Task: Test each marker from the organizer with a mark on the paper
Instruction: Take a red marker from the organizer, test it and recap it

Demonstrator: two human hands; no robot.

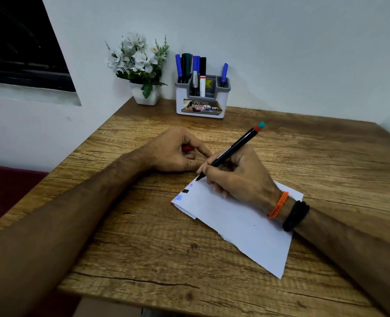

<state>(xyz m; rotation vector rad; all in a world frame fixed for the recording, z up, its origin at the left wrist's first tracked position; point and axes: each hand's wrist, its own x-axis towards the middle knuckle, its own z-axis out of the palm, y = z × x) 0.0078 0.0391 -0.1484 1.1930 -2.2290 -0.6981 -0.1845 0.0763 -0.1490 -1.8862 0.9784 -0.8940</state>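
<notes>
The paper (242, 223), thin, light and likely to slide, is being weighted under the right hand (239, 177). A black marker (231, 151), judged light, stiff and smooth, is being pinched low on its barrel by the right fingers (206, 167), its tip being pressed to the sheet's far corner just beyond them. A red cap (186, 148) is being held inside the curled left hand (175, 152). Farther off, several capped markers are being kept upright in the organizer (202, 104): most in its left and middle compartments, one blue in the right.
</notes>
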